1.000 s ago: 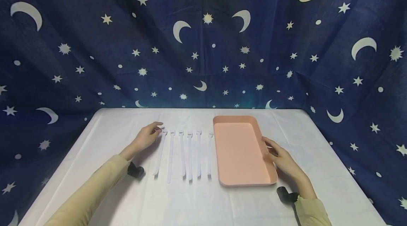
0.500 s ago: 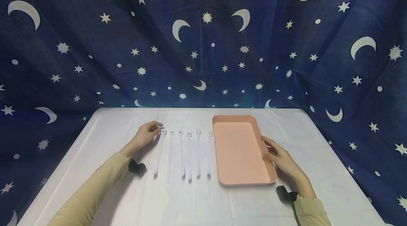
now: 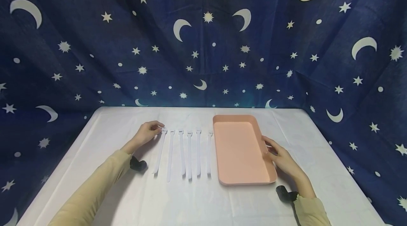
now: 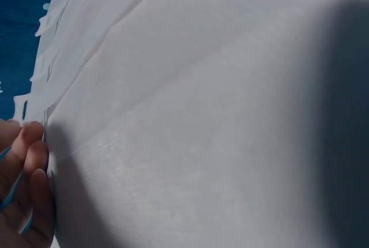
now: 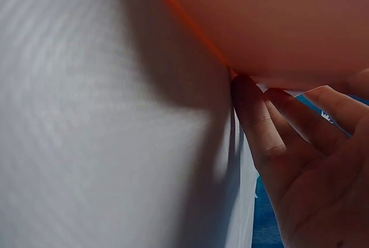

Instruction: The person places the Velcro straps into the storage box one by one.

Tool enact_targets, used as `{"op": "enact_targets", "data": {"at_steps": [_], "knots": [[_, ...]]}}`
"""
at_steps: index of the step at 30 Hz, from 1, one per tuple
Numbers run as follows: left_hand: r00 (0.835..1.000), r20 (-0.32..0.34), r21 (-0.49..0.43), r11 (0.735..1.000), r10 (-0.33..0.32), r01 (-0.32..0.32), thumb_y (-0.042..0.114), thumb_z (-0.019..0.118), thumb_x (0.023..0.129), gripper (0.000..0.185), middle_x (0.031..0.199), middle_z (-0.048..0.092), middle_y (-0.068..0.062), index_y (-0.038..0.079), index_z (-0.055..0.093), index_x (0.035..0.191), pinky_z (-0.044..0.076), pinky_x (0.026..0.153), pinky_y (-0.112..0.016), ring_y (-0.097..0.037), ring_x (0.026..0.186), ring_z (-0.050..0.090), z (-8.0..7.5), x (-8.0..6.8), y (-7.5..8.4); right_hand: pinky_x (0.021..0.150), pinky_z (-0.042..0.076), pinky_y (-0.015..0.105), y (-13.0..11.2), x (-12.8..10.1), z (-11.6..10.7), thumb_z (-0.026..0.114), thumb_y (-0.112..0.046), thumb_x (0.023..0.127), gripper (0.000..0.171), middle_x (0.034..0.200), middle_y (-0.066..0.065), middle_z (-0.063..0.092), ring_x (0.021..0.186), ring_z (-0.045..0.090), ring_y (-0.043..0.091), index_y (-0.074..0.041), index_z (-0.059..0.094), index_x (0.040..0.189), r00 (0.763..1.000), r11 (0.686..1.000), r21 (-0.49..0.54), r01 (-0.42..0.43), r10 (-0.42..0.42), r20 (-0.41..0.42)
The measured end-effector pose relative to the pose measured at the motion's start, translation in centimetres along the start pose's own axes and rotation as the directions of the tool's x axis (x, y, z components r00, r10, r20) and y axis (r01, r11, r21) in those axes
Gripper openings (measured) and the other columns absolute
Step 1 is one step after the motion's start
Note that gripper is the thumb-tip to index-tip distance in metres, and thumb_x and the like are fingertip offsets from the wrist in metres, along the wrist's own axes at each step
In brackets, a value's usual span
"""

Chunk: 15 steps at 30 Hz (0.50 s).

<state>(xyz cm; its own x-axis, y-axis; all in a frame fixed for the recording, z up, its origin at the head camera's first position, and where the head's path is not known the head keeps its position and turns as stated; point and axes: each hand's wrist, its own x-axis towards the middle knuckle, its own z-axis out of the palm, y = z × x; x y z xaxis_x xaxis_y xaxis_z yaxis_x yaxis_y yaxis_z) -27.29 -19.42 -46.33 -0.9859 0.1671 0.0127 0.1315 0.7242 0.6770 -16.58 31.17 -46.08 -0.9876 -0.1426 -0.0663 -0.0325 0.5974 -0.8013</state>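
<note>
Several thin white cable ties with slotted heads lie side by side on the white table, heads toward the far edge. My left hand [image 3: 147, 133] pinches the head of the leftmost cable tie [image 3: 160, 152] between thumb and fingers. The left wrist view shows the slotted head [image 4: 22, 106] right at my fingertips. To the right of the row stands a shallow pink tray [image 3: 243, 148]. My right hand [image 3: 284, 162] rests with loosely extended fingers against its right side. In the right wrist view, fingertips [image 5: 248, 89] touch the tray's outer wall close to the tabletop.
A white cloth covers the table [image 3: 187, 204]. Behind it and at the sides hangs a dark blue curtain [image 3: 203, 42] with moons and stars. The rightmost cable tie [image 3: 209, 155] lies close beside the tray's left wall. A black device sits at each wrist.
My left thumb and fingers have come together on the leftmost cable tie's head, and that hand has shifted slightly. My right hand and the tray have stayed in place.
</note>
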Motion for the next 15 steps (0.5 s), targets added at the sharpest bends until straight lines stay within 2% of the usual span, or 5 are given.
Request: {"op": "enact_targets", "data": {"at_steps": [8,15], "knots": [[1.000,0.004,-0.015,1.000,0.009,-0.009,0.007,0.058,0.091,0.023,0.104,0.069,-0.018,0.005,0.067,0.111,0.048,0.076,-0.034,-0.026,0.090,0.060,-0.01,0.09,0.04,0.106,0.038,0.059,-0.01,-0.01,0.11,0.054,-0.012,0.094,0.062,0.149,0.026,0.036,0.133,0.040,0.049,-0.009,0.028,0.151,1.000,1.000,-0.005,0.022,-0.022,0.003],[1.000,-0.010,-0.038,0.999,0.027,-0.027,0.006,0.059,0.090,0.022,0.094,0.069,-0.015,0.004,0.068,0.110,0.044,0.069,-0.027,-0.022,0.083,0.058,0.03,0.08,0.09,0.107,0.036,0.059,0.13,0.05,0.05,0.053,-0.011,0.094,0.062,0.150,0.025,0.035,0.134,0.038,0.049,-0.010,0.028,0.151,1.000,1.000,0.004,0.002,-0.002,0.002]]}}
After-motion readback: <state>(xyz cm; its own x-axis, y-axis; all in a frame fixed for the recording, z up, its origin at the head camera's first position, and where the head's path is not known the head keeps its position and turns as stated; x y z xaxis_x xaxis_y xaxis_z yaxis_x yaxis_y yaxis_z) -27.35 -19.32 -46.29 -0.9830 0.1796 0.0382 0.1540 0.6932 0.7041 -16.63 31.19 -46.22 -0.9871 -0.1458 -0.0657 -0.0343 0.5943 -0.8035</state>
